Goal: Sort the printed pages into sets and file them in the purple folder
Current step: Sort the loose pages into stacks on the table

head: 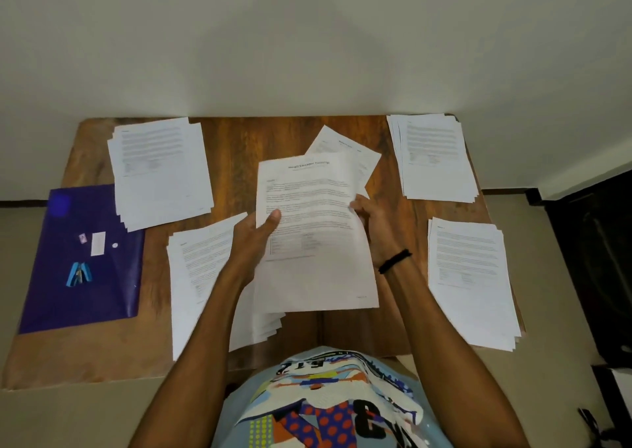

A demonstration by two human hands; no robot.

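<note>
While I hold a sheaf of printed pages (314, 228) above the middle of the tabletop (273, 132), both hands are closed on it. My left hand (254, 238) pinches its left edge with the thumb on top, and my right hand (372, 228) curls round its right edge.

The sheaf's long axis runs away from me. Four sorted piles lie flat around it the same way: the far-left stack (160, 170), the near-left stack (198, 276), the far-right stack (434, 156) and the near-right stack (472, 280). One loose sheet (345, 146) sits askew beyond the sheaf.

The purple folder (51, 293) lies well to my left at the tabletop's edge, past the near-left stack, its long side also running away from me. My left hand is the nearer one, so I judge filing will go leftward across that stack.

The far-left stack overlaps the folder's far corner, and what looks like a small blue stapler (79, 274) rests on its cover. Both would need shifting before the folder can open.

The paper is thin, white and limp, and it bows where I grip it. The folder looks like glossy, slick plastic with a pale label (97, 243). The tabletop is dark, grained wood with rounded corners.
</note>
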